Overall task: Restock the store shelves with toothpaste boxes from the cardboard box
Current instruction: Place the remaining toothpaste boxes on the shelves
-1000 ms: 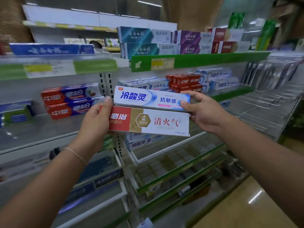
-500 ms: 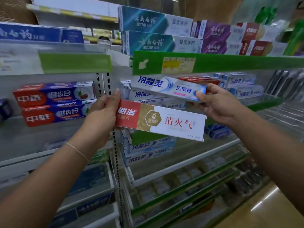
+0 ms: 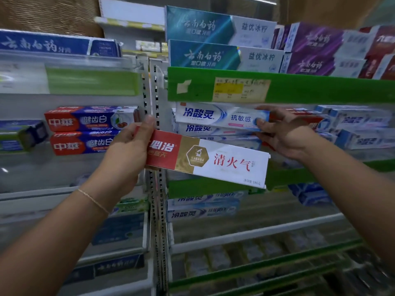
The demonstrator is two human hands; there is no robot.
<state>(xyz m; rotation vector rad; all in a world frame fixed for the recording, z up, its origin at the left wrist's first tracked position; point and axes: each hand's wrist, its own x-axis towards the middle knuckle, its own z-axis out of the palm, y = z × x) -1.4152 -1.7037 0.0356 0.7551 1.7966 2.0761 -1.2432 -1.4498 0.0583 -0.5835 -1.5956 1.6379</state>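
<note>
Nearest the camera, the left hand (image 3: 128, 152) grips the red end of a red, gold and white toothpaste box (image 3: 208, 160), fingers curled round it and the thumb laid along its top edge. The box is held out level in front of the shelves, its free white end hanging unsupported towards the right and touching nothing.

A little farther in, the right hand (image 3: 284, 133) holds the right end of a blue-and-white toothpaste box (image 3: 220, 116), thumb on top and fingers beneath. That box sits on a stack of matching boxes (image 3: 205, 130) just under the green shelf edge (image 3: 299, 88); whether it already rests fully on the stack is hard to tell, since the hand covers its end.

Farther back and higher, teal boxes (image 3: 205, 41) and purple boxes (image 3: 314, 52) fill the top shelf. Red-and-blue boxes (image 3: 85, 129) stand on the far left shelf.

The risks seem to lie in the tight gap. If the blue-and-white box is pushed in crooked, it could catch the green edge or shove the stack backwards. Letting go before it lies flat could let it slide off forwards. The long box in the left hand, held by one end only, could also droop and knock the shelf front below.
</note>
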